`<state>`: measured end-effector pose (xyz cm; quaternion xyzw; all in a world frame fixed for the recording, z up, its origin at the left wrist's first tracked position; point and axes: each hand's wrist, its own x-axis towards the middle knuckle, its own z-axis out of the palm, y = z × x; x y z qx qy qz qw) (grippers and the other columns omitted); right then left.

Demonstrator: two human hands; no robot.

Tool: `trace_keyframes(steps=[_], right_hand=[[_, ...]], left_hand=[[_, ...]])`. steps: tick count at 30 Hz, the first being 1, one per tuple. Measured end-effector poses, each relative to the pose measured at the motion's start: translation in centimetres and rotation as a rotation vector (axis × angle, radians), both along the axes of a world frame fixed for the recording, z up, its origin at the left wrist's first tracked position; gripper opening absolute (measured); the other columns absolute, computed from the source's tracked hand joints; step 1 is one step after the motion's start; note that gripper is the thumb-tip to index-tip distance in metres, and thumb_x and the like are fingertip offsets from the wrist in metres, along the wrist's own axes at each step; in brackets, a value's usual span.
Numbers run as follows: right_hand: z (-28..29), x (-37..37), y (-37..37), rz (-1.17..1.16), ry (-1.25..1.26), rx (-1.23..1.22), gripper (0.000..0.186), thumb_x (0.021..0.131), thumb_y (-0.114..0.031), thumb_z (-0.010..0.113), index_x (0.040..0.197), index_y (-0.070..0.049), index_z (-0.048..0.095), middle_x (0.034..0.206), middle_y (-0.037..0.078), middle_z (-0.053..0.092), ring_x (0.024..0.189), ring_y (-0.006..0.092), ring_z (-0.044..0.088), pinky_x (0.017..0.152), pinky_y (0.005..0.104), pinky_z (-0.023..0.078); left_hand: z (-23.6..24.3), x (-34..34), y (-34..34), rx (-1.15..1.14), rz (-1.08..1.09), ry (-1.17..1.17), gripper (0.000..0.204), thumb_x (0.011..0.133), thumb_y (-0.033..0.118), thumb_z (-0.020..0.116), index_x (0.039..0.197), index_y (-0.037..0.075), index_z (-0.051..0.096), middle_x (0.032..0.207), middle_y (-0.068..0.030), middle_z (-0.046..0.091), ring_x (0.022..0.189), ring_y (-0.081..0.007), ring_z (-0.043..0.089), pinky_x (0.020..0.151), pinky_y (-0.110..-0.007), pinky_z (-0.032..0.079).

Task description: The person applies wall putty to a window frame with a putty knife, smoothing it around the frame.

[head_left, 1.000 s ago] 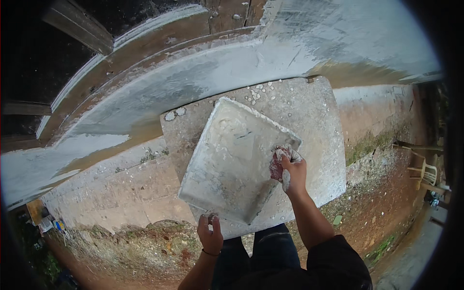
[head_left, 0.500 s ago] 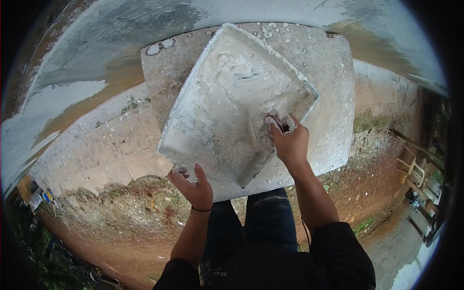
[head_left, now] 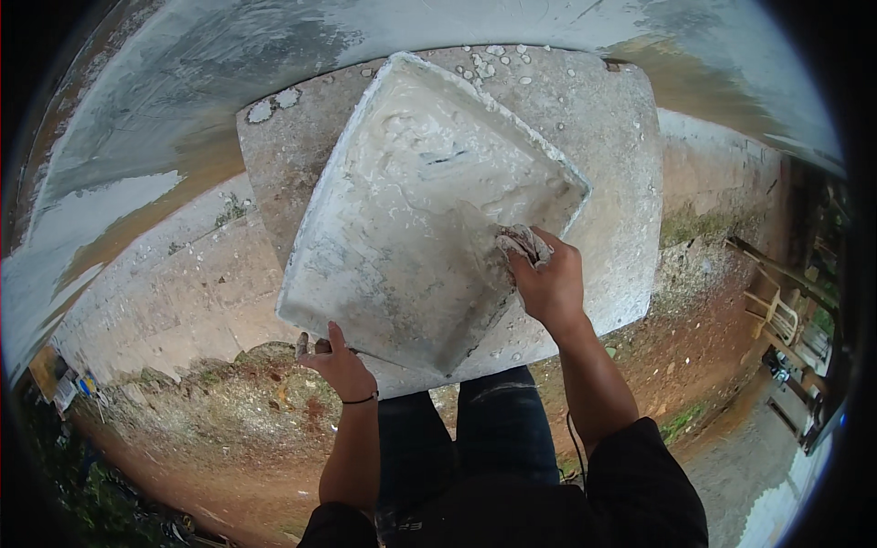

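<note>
A shallow square tray (head_left: 365, 237) smeared with wet whitish paste (head_left: 411, 137) lies cornerwise on a grey, paste-spotted board (head_left: 612, 210). My right hand (head_left: 553, 283) is at the tray's right side, its fingers closed round a crumpled, paste-coated wad (head_left: 525, 242). The wad is over the inner surface, close to the lower right wall; whether it is cloth or sponge I cannot tell. By the tray's lower left edge, my left hand (head_left: 343, 365) has its thumb up at the rim and fingers apart. Its fingertips are white with paste.
A wall or panel with white and grey smears (head_left: 228, 82) runs behind the board. Below is a concrete ledge (head_left: 174, 301), then reddish soil (head_left: 247, 457). At far right stands a light-coloured chair (head_left: 781, 315) beside timber pieces (head_left: 776, 265).
My right hand and the wad have shifted slightly over the tray surface. My left hand has slid left and down along the edge. Tray and board appear a little farther left in view.
</note>
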<state>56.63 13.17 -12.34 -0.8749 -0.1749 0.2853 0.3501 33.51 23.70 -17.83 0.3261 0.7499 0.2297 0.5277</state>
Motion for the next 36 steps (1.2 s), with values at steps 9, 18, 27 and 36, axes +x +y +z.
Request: trace_keyframes(steps=[9, 18, 27, 36], right_hand=[[1.6, 2.6, 3.4, 0.677, -0.476, -0.127, 0.024, 0.065, -0.01, 0.066, 0.087, -0.005, 0.058, 0.078, 0.011, 0.058, 0.075, 0.0299, 0.058, 0.062, 0.0382, 0.048], [1.6, 9.4, 5.3, 0.709, -0.313, -0.103, 0.029, 0.067, -0.009, 0.067, 0.095, -0.001, 0.061, 0.082, 0.017, 0.062, 0.075, 0.0307, 0.06, 0.067, 0.0378, 0.048], [0.3, 12.1, 5.7, 0.75, -0.415, -0.206, 0.027, 0.073, -0.014, 0.064, 0.098, -0.004, 0.061, 0.083, 0.017, 0.062, 0.078, 0.0319, 0.06, 0.071, 0.039, 0.047], [2.1, 12.0, 4.1, 0.766, -0.52, -0.221, 0.021, 0.073, -0.015, 0.062, 0.092, -0.006, 0.059, 0.077, 0.012, 0.06, 0.075, 0.0285, 0.06, 0.068, 0.0377, 0.049]], left_hand=[[1.0, -0.1, -0.3, 0.229, -0.107, -0.021, 0.051, 0.089, 0.028, 0.05, 0.115, -0.008, 0.026, 0.113, -0.0206, 0.042, 0.099, -0.0229, 0.048, 0.083, -0.034, 0.044], [3.0, 0.6, -0.4, 0.297, -0.117, 0.031, 0.06, 0.09, 0.031, 0.049, 0.124, -0.01, 0.021, 0.118, -0.0225, 0.041, 0.104, -0.0249, 0.046, 0.086, -0.034, 0.04], [4.2, 1.4, -0.8, 0.347, -0.088, 0.065, 0.064, 0.089, 0.036, 0.05, 0.125, -0.008, 0.023, 0.119, -0.0242, 0.04, 0.104, -0.0278, 0.048, 0.083, -0.036, 0.045], [5.0, 1.7, -0.9, 0.382, -0.075, 0.061, 0.069, 0.086, 0.041, 0.053, 0.125, -0.008, 0.024, 0.117, -0.0231, 0.042, 0.103, -0.027, 0.048, 0.082, -0.036, 0.046]])
